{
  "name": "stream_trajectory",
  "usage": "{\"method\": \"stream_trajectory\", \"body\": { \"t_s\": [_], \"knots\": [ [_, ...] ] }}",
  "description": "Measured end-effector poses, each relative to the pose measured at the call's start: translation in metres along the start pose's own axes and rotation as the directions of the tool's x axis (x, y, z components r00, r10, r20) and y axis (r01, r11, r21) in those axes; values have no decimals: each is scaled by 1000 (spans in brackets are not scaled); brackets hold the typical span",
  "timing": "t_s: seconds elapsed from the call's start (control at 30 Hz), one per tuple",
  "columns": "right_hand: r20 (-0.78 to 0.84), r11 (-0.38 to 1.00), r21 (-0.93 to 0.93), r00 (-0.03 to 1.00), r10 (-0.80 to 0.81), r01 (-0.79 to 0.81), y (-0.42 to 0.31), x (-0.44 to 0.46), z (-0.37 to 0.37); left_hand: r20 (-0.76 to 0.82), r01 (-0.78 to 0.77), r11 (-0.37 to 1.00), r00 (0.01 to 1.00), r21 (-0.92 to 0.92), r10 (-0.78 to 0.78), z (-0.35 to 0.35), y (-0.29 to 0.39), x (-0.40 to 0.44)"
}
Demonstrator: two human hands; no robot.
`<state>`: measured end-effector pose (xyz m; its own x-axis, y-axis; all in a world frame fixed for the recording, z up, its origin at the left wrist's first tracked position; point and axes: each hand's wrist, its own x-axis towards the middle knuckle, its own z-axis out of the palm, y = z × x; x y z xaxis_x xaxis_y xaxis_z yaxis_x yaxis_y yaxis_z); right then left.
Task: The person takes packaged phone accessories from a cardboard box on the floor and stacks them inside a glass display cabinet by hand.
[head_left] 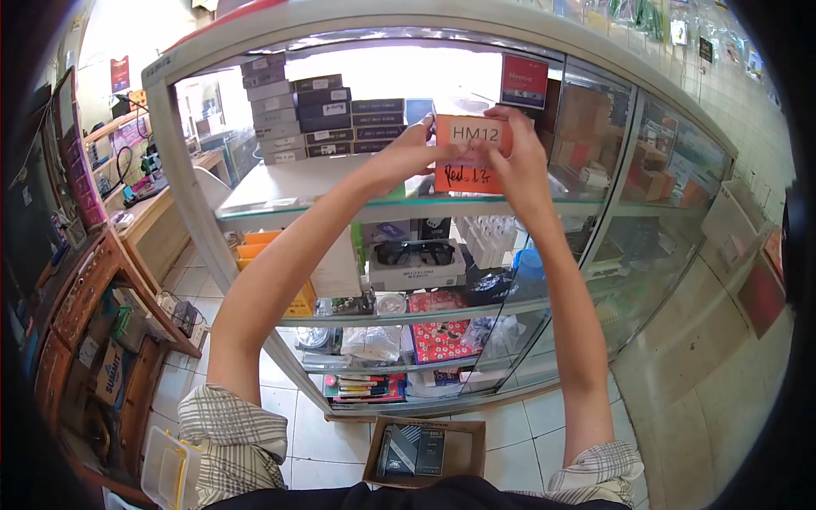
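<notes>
Both my hands are on a small orange box [467,183] with a printed "HM12" label and handwriting below it. My left hand [415,153] grips its left edge, thumb across the front. From the right, my right hand [522,161] wraps over the top corner, its thumb also on the front. The box is upright at the upper shelf [293,183] of a glass display case; whether it touches the shelf, I cannot tell. Left of it stand stacks of dark boxes [327,115] and grey boxes [274,110].
A red sign [524,81] hangs inside the case at upper right. Lower down, a shelf holds sunglasses [414,252] on a white box. An open cardboard box [466,450] containing dark boxes sits on the tiled floor before me. At left stands a wooden cabinet [85,289].
</notes>
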<state>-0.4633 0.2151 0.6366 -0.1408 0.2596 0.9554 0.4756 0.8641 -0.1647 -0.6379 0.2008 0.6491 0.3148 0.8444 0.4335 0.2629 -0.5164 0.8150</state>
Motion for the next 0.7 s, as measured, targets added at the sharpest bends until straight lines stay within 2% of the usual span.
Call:
{"method": "stream_trajectory", "body": {
  "t_s": [0.07,0.13,0.17,0.2,0.23,0.27,0.33,0.37,0.43,0.57,0.63,0.7],
  "knots": [
    [-13,995,32,995,95,-95,7,3,10,13,21,998,1000,52,-22,-3,-7,16],
    [1,984,91,988,154,-154,18,9,23,-101,-42,964,992,263,71,-7,-41,43],
    [-42,980,-169,994,103,-109,20,12,29,-125,-64,963,987,263,99,-7,-57,56],
    [-67,906,-419,997,42,-66,20,17,34,-118,-62,963,988,261,95,-2,-53,59],
    [-51,832,-541,993,108,-119,22,24,39,-190,-8,917,978,400,91,2,-49,61],
    [-52,831,-543,993,109,-120,21,28,43,-262,54,848,960,527,102,6,-45,63],
    [-55,771,-578,956,289,-267,22,36,50,-251,42,833,961,552,117,9,-50,78],
    [-56,772,-579,957,284,-263,26,39,52,-256,65,820,961,568,101,10,-53,85],
    [-79,850,-399,936,343,-344,39,42,61,-239,84,798,968,597,77,7,-68,106],
    [38,823,-457,917,397,-337,80,41,85,-234,23,835,964,549,127,-9,-101,142],
    [175,831,-476,896,409,-287,92,41,92,-226,64,800,970,597,91,-13,-105,149],
    [194,847,-456,898,394,-273,95,36,93,-195,41,803,976,595,95,-18,-106,154]
  ]
}}
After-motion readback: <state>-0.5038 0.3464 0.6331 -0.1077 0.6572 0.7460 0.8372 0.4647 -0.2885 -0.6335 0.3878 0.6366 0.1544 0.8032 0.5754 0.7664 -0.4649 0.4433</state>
